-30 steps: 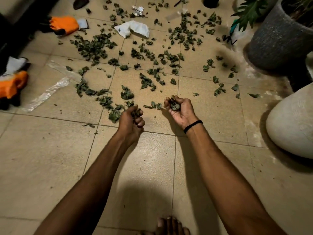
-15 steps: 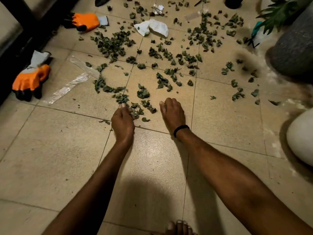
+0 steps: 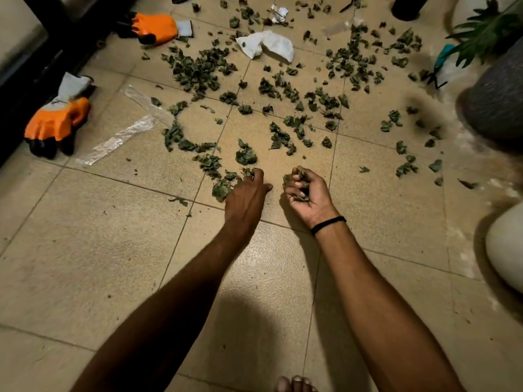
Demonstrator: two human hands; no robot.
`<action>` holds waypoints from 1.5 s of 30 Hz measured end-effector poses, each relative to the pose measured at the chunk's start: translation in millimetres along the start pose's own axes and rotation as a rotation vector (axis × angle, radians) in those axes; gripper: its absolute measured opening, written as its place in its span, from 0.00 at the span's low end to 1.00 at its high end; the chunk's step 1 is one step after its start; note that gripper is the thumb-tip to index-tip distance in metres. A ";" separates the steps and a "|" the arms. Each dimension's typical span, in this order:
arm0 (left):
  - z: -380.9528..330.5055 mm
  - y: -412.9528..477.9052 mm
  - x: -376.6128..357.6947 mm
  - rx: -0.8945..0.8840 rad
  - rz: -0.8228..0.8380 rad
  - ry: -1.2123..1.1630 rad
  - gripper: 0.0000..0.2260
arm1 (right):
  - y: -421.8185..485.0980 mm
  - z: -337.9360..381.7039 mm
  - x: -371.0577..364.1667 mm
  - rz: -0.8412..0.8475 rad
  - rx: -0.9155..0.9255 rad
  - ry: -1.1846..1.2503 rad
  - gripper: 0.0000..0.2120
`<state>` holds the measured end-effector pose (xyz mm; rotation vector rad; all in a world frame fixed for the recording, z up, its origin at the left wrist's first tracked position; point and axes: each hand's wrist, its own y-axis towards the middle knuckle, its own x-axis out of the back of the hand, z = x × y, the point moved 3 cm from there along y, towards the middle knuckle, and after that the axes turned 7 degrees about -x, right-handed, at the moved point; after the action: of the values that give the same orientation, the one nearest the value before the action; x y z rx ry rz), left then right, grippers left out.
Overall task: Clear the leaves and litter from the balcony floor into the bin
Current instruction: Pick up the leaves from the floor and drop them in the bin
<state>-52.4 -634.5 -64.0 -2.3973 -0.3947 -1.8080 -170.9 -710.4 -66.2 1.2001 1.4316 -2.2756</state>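
Dry green leaves point(image 3: 198, 69) lie scattered over the beige tiled floor point(image 3: 85, 250), thickest at the upper middle. My right hand point(image 3: 307, 193) is turned palm up just above the floor, its fingers curled round a small bunch of leaves. Beside it, my left hand point(image 3: 246, 196) lies palm down with its fingertips curled into a small clump of leaves point(image 3: 226, 185). Litter sits further out: crumpled white paper point(image 3: 266, 46), a small paper scrap point(image 3: 278, 12) and a clear plastic strip point(image 3: 121, 140). No bin is recognisable.
Two orange work gloves point(image 3: 59, 120) point(image 3: 155, 26) lie at the left by a dark railing point(image 3: 42, 52). A grey plant pot point(image 3: 498, 94) and a white rounded vessel point(image 3: 506, 244) stand at the right. My bare toes point(image 3: 294, 384) show at the bottom edge.
My right hand went from flat, palm down on the floor, to palm up with leaves in its curled fingers. My left hand stayed palm down at the near clump.
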 end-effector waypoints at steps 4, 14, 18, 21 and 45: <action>7.8 0.0 5.2 0.064 -0.063 -0.399 0.09 | -7.0 10.5 1.7 -0.152 0.106 -0.083 0.03; 73.1 -30.8 28.1 0.678 -0.184 -1.423 0.09 | 21.8 -12.7 -7.5 -0.759 0.826 -2.162 0.18; 73.4 -38.2 38.5 0.310 -0.305 -0.545 0.11 | 24.4 4.7 -17.3 -0.776 0.686 -1.814 0.13; 59.2 -36.1 23.2 0.188 -0.205 -0.237 0.10 | 19.9 0.7 -31.6 -0.738 0.788 -1.736 0.12; 101.3 -52.9 55.1 0.899 -0.315 -1.896 0.12 | -2.6 -90.3 -90.0 -0.013 -0.012 -0.559 0.11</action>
<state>41.2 -551.4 -43.5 -2.3469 -1.2421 1.0581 -65.9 -656.3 -18.0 0.4804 1.2274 -2.3408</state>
